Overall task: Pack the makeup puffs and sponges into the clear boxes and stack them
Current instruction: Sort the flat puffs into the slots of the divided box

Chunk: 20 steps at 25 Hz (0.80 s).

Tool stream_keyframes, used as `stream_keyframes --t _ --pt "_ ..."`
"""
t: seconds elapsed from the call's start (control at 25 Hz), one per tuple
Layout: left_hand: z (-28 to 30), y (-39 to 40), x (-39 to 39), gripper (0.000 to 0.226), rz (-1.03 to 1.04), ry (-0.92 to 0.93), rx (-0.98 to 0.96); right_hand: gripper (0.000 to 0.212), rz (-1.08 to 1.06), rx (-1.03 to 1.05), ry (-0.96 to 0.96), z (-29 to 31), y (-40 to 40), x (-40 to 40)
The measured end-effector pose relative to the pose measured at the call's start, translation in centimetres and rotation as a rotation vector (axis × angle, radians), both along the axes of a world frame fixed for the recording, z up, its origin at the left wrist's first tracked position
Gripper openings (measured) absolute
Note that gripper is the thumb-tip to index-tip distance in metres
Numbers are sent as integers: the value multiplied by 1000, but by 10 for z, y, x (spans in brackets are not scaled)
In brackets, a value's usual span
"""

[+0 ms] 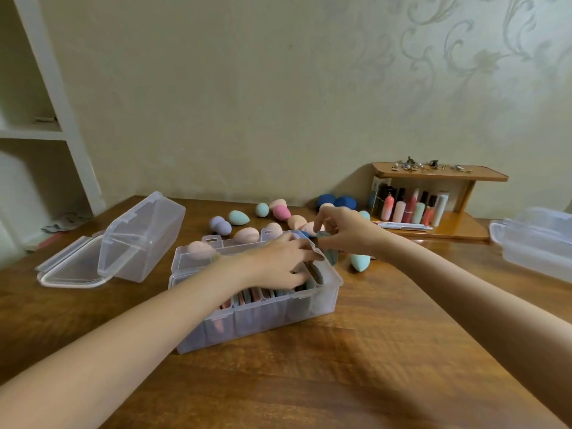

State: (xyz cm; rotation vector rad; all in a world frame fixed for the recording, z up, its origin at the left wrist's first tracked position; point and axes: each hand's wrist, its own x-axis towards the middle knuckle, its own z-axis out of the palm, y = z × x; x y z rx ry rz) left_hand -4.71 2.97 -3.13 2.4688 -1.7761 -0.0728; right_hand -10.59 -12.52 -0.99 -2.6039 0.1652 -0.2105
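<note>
Left hand (283,262) reaches into the clear box (257,308), fingers spread on the puffs (253,297); right hand (343,232) just beyond pinches a teal puff (328,247).

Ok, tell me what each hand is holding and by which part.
Right hand pinches a grey-teal flat puff by its top edge. Left hand presses into the puffs in the clear plastic box; its grip cannot be told.

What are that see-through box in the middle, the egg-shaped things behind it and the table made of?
The open box looks like frosted translucent plastic: the puffs' colours show dimly through its walls. The egg-shaped sponges look like soft matte foam, with no shine on them. The table shows brown wood grain with a slight sheen; whether solid wood or veneer, I cannot tell.
</note>
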Motion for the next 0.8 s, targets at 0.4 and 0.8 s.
stream_keyframes --t 0.4,0.8 --pt "-11 35 14 23 -19 169 -125 12 145 -206 114 -13 29 3" --pt "7 65 53 21 292 294 -226 24 -143 238 209 -20 -3 43"
